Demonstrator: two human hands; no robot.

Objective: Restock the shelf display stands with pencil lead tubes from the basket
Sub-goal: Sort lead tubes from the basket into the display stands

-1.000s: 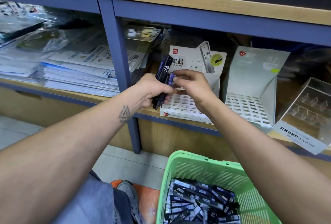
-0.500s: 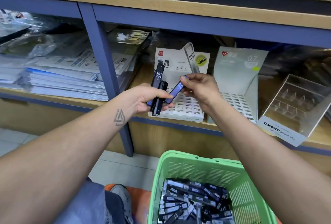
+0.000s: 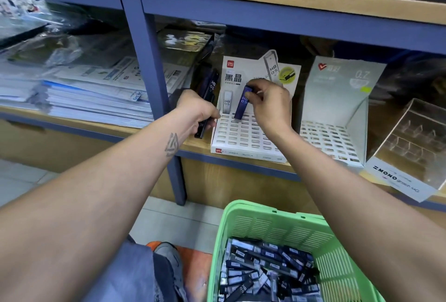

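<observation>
I see my right hand (image 3: 269, 102) pinching the top of one dark lead tube (image 3: 243, 102), its lower end touching the back row of slots in the white display stand (image 3: 243, 137). Just left of that stand, my left hand (image 3: 196, 114) grips a small bundle of tubes (image 3: 208, 94), upright. The green basket (image 3: 270, 224) sits below the stand, holding many more tubes. A second grey stand (image 3: 337, 98) is right of the white one.

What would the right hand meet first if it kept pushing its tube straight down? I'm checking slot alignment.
Probably the back row of the white display stand: the tube in the right hand has its lower end right there.
</observation>
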